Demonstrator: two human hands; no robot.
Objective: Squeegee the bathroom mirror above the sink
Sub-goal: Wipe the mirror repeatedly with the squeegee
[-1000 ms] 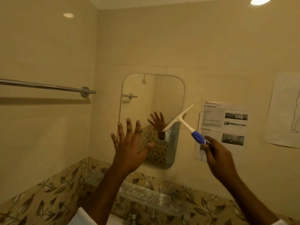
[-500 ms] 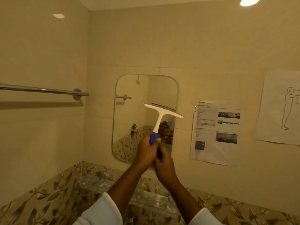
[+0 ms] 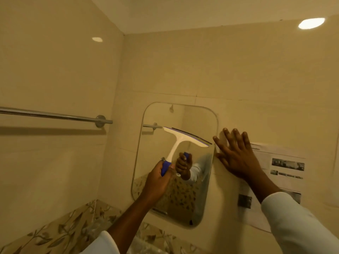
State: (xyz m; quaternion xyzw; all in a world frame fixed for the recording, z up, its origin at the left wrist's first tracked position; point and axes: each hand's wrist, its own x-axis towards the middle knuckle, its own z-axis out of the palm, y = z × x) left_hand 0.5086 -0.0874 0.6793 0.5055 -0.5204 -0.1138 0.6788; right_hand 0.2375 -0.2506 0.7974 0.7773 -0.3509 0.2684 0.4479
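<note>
Head view: left hand has its fingers curled round the blue handle of the squeegee. Blade is tilted, over the upper-middle of the mirror on the far wall; can't tell if it touches the glass. Right hand lies flat on the wall just right of the mirror, fingers spread, by a paper sheet. Judging: first stroke barely started, no wiped band visible, nearly all the glass left.

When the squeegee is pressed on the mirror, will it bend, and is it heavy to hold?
The squeegee is probably stiff: its white neck and head look like moulded plastic. Only the dark blade strip along its top edge likely flexes. It seems light: the left hand alone holds it up by the blue handle.
</note>
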